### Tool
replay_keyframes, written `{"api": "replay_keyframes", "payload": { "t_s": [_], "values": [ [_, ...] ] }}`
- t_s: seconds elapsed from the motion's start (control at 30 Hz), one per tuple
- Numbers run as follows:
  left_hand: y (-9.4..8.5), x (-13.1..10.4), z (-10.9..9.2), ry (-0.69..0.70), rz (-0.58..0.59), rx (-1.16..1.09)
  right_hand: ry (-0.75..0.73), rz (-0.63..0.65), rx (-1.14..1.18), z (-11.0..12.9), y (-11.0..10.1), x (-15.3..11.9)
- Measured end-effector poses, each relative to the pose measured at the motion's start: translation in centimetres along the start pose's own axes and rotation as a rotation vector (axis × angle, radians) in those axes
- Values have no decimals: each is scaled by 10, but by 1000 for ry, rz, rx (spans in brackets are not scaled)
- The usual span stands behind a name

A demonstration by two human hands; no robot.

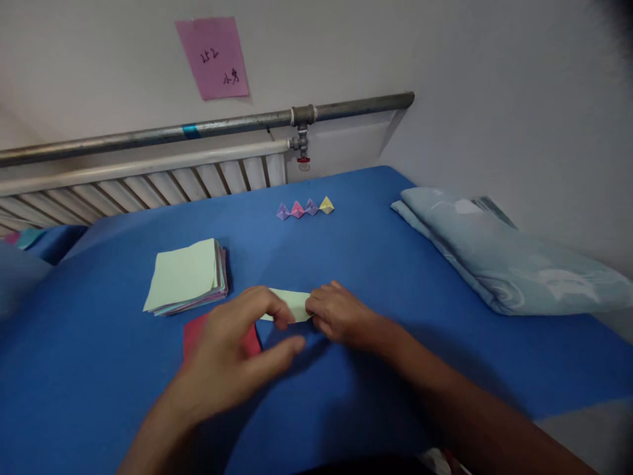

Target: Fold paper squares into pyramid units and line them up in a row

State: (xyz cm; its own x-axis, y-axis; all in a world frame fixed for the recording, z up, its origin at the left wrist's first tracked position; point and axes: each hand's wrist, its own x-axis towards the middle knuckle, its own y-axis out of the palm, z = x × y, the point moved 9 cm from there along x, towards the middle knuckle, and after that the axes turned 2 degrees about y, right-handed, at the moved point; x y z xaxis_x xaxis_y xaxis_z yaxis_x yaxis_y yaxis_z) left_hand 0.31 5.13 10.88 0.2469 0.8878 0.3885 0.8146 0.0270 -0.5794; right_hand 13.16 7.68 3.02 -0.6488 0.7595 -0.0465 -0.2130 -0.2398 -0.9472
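Note:
A pale green sheet of folded paper (291, 303) lies on the blue bed surface in front of me. My right hand (341, 313) has its fingers closed on the right end of this paper. Nearer the camera, my left hand (242, 349) is held with thumb and forefinger apart and nothing visible between them; its other fingers are partly hidden. A red paper (195, 333) lies partly covered by the left hand. To its upper left is a stack of coloured paper (185, 274), pale green on top.
Several small folded paper pieces (304, 209) stand in a row toward the wall. A folded light blue blanket (494, 257) lies at the right. Behind the bed are a white radiator (198, 175), a metal pipe (237, 125) and a pink note (215, 59) on the wall.

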Motion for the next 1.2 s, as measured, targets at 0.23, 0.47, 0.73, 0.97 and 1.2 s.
{"api": "replay_keyframes", "payload": {
  "t_s": [0.23, 0.47, 0.73, 0.97, 1.2],
  "values": [
    [78, -13, 28, 90, 329, 414, -56, -103, 8, 16, 5, -10],
    [88, -24, 31, 154, 337, 538, 11, -120, 123, -6, 7, -21],
    [87, -26, 28, 161, 281, 527, 26, -103, 202, -27, 7, -24],
    [85, -31, 26, 170, 239, 535, -12, -144, 195, -20, 0, -27],
    [75, -28, 32, 123, 237, 541, 36, -203, 245, -24, 2, -27]
  ]
}}
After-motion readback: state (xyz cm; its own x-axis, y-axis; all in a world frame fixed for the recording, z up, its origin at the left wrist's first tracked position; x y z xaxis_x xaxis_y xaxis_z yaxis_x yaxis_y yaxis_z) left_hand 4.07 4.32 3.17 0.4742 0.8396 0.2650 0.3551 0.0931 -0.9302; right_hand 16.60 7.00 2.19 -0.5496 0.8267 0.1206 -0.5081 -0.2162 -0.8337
